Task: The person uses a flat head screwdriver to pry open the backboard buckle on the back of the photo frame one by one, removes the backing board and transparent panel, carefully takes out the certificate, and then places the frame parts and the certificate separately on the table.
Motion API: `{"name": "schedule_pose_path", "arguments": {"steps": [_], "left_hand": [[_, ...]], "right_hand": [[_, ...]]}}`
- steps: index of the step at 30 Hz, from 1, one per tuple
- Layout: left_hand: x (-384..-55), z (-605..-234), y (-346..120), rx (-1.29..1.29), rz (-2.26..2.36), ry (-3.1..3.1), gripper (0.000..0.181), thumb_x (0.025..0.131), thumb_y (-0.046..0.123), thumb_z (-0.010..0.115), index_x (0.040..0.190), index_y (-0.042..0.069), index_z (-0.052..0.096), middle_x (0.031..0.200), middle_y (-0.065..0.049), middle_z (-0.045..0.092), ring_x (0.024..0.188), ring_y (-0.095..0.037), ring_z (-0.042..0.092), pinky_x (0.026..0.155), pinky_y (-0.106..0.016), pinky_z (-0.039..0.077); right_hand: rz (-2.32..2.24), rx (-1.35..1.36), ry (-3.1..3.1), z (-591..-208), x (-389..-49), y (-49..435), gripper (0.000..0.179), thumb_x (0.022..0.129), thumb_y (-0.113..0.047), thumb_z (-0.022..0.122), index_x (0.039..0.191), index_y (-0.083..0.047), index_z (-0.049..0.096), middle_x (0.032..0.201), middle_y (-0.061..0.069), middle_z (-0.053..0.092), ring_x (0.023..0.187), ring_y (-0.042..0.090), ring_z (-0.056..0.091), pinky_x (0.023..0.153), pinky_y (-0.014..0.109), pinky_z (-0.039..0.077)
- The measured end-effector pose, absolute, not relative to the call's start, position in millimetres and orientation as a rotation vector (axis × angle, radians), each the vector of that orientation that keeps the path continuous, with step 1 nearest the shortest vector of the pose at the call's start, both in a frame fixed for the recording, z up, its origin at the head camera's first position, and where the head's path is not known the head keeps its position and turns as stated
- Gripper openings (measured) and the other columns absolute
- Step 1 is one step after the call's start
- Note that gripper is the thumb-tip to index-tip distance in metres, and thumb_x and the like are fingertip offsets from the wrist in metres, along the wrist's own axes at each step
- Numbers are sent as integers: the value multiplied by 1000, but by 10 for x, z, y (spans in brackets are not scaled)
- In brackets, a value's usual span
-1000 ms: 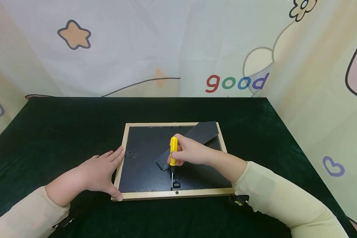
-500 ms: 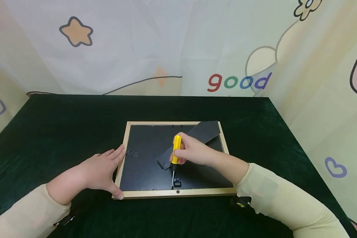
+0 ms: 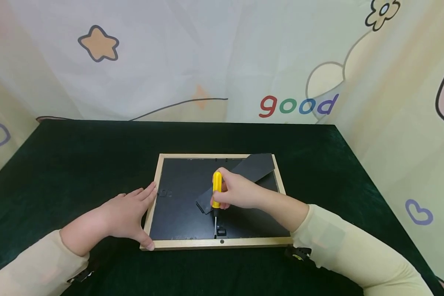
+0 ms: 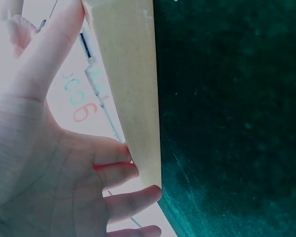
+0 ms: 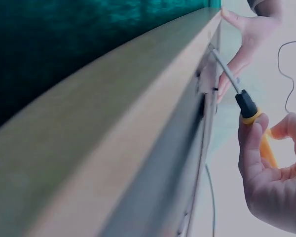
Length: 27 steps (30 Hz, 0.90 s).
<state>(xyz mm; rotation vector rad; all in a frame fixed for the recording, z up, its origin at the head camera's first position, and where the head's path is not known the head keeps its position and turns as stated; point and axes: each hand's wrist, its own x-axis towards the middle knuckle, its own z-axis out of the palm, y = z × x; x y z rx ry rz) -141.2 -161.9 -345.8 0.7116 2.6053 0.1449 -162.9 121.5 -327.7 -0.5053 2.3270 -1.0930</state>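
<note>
A picture frame (image 3: 185,243) of pale wood lies with its black backing board (image 3: 181,218) facing up. My right hand (image 3: 240,190) grips a screwdriver (image 3: 216,189) by its yellow handle, shaft pointing down. In the right wrist view the tip of the screwdriver (image 5: 227,71) reaches the inner edge of the near rail, beside a small black hanger (image 3: 221,232). My left hand (image 3: 127,216) rests spread along the frame's left side, thumb at the near corner. The left wrist view shows its fingertips (image 4: 148,195) against the outer wooden side (image 4: 130,74).
A black stand leg (image 3: 257,166) lies slantwise over the backing, its far end overlapping the frame's top right corner. Dark green cloth (image 3: 96,164) covers the table. Behind it hangs a printed curtain (image 3: 163,61).
The screwdriver handle tilted to the right, then came back closer to upright, its tip staying by the near rail. The left hand keeps its place on the frame. The camera view shifted slightly.
</note>
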Motion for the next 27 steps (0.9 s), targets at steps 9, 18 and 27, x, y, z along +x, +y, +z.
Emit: {"name": "schedule_pose_path", "arguments": {"steps": [9, 18, 27], "left_hand": [[-1407, -3439, -1578, 731, 15, 2651, 132, 46, 76, 71, 145, 0, 27, 150, -20, 23, 131, -47, 27, 96, -66, 27], [-1410, -3434, -1558, 731, 2, 2653, 133, 45, 76, 71, 145, 0, 27, 150, -19, 24, 130, -46, 28, 97, -65, 28], [-1399, -3420, -1545, 721, -12, 2648, 134, 45, 76, 71, 145, -1, 27, 150, -21, 23, 130, -47, 29, 96, -64, 30]], "right_hand": [[-1076, -563, 2376, -3212, -1487, 1157, 39, 86, -7, 62, 117, -3, 38, 86, 2, 66, 69, 13, 64, 67, 27, 54], [-1030, -790, 2583, -3225, -1227, 1284, 40, 85, -9, 65, 115, -6, 39, 84, -4, 64, 61, 9, 55, 57, 24, 50], [-1093, -910, 2664, -3300, -1059, 1383, 36, 85, -6, 64, 110, -7, 39, 91, 2, 68, 60, 3, 54, 60, 20, 51]]}}
